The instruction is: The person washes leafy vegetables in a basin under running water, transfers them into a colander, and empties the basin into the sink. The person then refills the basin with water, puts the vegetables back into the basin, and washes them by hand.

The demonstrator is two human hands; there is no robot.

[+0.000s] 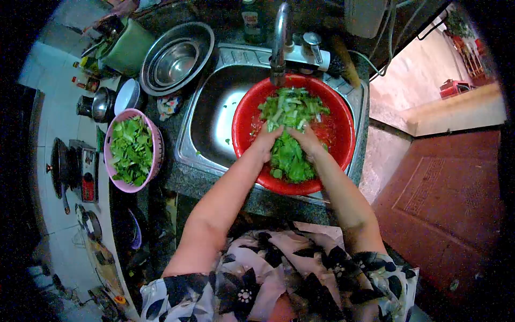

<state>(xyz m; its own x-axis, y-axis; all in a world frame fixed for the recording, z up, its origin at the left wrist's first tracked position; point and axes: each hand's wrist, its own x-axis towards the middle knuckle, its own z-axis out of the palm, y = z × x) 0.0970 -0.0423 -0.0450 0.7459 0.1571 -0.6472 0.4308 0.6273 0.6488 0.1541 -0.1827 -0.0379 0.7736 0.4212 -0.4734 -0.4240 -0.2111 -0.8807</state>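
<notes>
Both my hands are in a red basin [240, 115] that rests over the right part of the sink, under the faucet [280, 43]. Chopped leafy greens [292, 155] fill the middle of the basin, bright green leaves nearer me and paler stems farther off. My left hand [268, 140] grips the left side of the heap, its fingers partly hidden by the greens. On the other side my right hand [304, 140] is closed round the greens too, thumb toward the left thumb. Water shows around the leaves.
A pink basket [160, 145] of green leaves stands left of the steel sink [201, 123]. Behind it are a white bowl [127, 96] and nested metal bowls [206, 40]. A bottle [252, 24] stands behind the sink. To the right is a brown door panel [445, 204].
</notes>
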